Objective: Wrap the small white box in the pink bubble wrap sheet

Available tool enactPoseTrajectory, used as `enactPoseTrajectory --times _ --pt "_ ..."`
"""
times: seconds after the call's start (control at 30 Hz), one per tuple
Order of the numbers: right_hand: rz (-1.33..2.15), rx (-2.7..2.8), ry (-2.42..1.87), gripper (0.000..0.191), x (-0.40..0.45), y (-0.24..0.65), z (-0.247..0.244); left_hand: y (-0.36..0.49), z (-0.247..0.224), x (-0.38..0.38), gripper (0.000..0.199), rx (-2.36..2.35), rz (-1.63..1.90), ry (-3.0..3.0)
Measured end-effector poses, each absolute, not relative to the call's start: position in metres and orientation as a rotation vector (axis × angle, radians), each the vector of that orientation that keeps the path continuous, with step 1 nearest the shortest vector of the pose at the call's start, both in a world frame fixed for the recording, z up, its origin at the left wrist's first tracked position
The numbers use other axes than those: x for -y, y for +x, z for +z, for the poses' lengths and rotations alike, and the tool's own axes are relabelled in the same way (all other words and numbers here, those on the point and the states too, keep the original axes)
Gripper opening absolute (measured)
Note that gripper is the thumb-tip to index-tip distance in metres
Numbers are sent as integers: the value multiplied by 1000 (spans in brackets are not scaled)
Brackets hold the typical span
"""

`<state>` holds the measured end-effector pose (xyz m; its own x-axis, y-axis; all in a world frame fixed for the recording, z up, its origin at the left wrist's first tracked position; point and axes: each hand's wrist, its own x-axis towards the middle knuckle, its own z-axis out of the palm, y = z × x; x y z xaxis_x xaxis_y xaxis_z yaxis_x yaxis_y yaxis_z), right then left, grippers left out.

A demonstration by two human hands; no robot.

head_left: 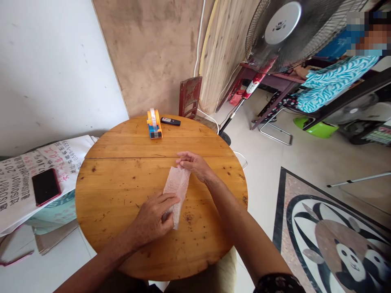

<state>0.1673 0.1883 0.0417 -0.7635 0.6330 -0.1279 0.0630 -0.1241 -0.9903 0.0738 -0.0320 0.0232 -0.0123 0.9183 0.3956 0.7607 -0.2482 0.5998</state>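
Note:
A long, narrow packet of whitish bubble wrap (182, 185) lies slantwise on the round wooden table (116, 199). My left hand (157, 213) rests over its near half, with bent fingers on top and the thumb at the near end, gripping it against the tabletop. At the far end, my right hand (194, 165) has its thumb and fingers closed around the edge of the wrap. Whatever may be inside the wrap cannot be made out. Beyond the hands stand an orange and blue tape dispenser (154, 124) and a small black remote-like object (170, 121).
A phone (46, 186) lies on printed white sacking (71, 152) at left. Behind the table is a red wooden chair (190, 95). A standing fan (253, 85) is at the back right, near a seated person in a patterned blue sleeve (339, 79).

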Motion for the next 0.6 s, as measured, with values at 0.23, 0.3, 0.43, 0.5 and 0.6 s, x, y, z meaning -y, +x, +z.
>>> enactPoseTrajectory --times 0.23,0.3,0.43,0.5,0.6 --pt "1856 1840 -717 41 -190 181 53 74 23 32 48 -1797 1107 2008" --pt "1878 1921 -702 40 -188 190 62 74 25 32 48 -1795 1094 1984" --pt "1949 2115 -657 39 -189 200 75 74 27 32 48 -1803 1060 1976" --pt "1997 2218 -574 41 -193 200 76 75 28 31 48 -1808 1055 1983" --pt "2009 2361 -447 39 -201 196 75 75 27 30 47 -1814 1060 1992"
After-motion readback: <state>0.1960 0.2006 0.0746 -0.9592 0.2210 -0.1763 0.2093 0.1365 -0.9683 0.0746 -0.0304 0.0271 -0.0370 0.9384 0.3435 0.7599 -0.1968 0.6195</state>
